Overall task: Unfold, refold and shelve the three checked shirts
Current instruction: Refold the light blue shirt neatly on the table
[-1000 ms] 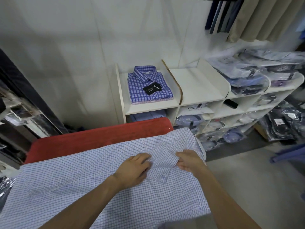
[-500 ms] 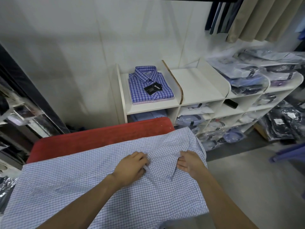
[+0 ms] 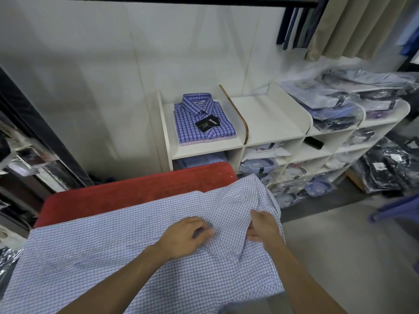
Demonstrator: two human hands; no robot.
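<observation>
We pinch the collar [image 3: 229,225] of the pale checked shirt [image 3: 113,257] between our left hand [image 3: 183,237] and right hand [image 3: 263,227], fingers curled in each grip. It lies spread beneath them over the red bench [image 3: 136,191]. Beyond, two folded blue checked shirts [image 3: 204,118] sit on the shelf [image 3: 267,118].

The left hand [image 3: 184,237] slides a touch inward along the collar [image 3: 229,225] of the light checked shirt [image 3: 113,245], fingers now curling and pinching the cloth where a second ago they lay flatter. The right hand [image 3: 263,227] closes in too, thumb lifting the collar's edge. Between them the collar bunches higher into a ridge, it seems, though the folds are hard to read. The shirt's far corner has crept slightly over the red counter [image 3: 136,191].
</observation>
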